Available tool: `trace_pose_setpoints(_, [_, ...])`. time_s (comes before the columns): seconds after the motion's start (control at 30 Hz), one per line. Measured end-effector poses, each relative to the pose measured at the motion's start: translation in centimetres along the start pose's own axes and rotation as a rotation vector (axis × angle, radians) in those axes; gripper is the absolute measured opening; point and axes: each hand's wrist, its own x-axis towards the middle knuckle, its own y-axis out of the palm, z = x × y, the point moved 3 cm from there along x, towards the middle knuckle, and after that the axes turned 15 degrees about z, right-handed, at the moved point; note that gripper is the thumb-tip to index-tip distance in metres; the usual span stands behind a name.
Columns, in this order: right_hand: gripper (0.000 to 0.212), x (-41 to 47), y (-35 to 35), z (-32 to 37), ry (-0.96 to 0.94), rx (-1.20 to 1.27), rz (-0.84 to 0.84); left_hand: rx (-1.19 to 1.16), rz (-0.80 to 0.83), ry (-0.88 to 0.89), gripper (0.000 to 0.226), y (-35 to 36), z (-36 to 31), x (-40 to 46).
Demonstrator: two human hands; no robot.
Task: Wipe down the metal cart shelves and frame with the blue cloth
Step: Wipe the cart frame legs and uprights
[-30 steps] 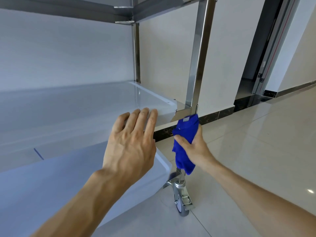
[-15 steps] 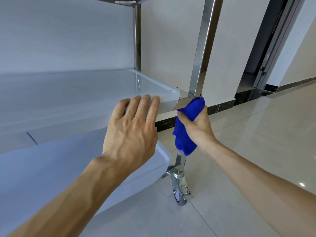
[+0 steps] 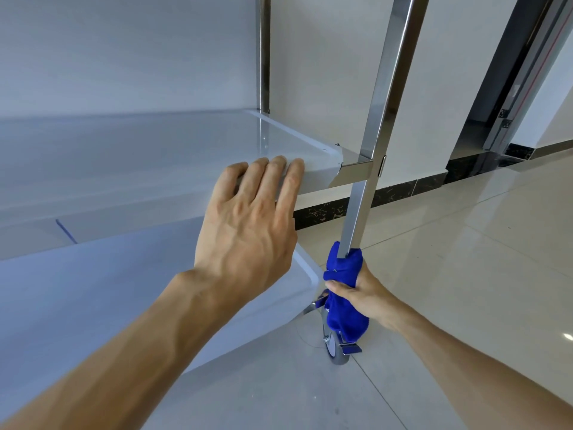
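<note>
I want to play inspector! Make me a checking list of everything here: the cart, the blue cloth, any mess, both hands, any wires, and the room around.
Surface: middle shelf and lower shelf of the metal cart, pale and glossy; a thin blue line shows below the middle shelf.
Job's things: blue cloth wrapped round the near corner post, low down, just above the caster wheel.
Clutter: nothing seen.
Grippers: left hand rests with straight fingers on the middle shelf's front edge; right hand grips the cloth round the post.
Cables: nothing seen.
Surroundings: glossy tiled floor, white wall with dark baseboard, dark doorway at right.
</note>
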Motion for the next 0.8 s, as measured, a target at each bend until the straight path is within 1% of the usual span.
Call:
trace_pose_setpoints(0.1, [0.051, -0.4, -0.1, 0.3, 0.01, -0.015, 0.004, 0.009, 0.024, 0.001, 0.065, -0.2, 0.0, -0.1])
trace_pose_setpoints(0.27, [0.036, -2.4, -0.6, 1.4, 0.016, -0.005, -0.065, 0.007, 0.056, 0.025, 0.069, -0.8, 0.1, -0.3])
trace_pose_setpoints(0.33, [0.032, -3.7, -1.1, 2.8, -0.01, 0.037, -0.088, -0.003, 0.073, 0.047, 0.069, -1.2, 0.3, -0.5])
trace_pose_setpoints(0.53, [0.03, -8.3, -3.1, 7.9, -0.124, 0.231, -0.14, -0.038, 0.121, 0.066, 0.069, -1.7, 0.7, -0.8])
trace_pose_setpoints(0.67, [0.027, -11.6, -4.0, 10.6, -0.177, 0.275, -0.181, -0.104, 0.11, 0.065, 0.065, -2.2, 0.9, -1.4])
trace_pose_setpoints(0.8, [0.027, -14.4, -4.6, 13.6, -0.168, 0.229, -0.174, -0.143, 0.037, 0.063, 0.059, -2.2, 0.8, -2.4])
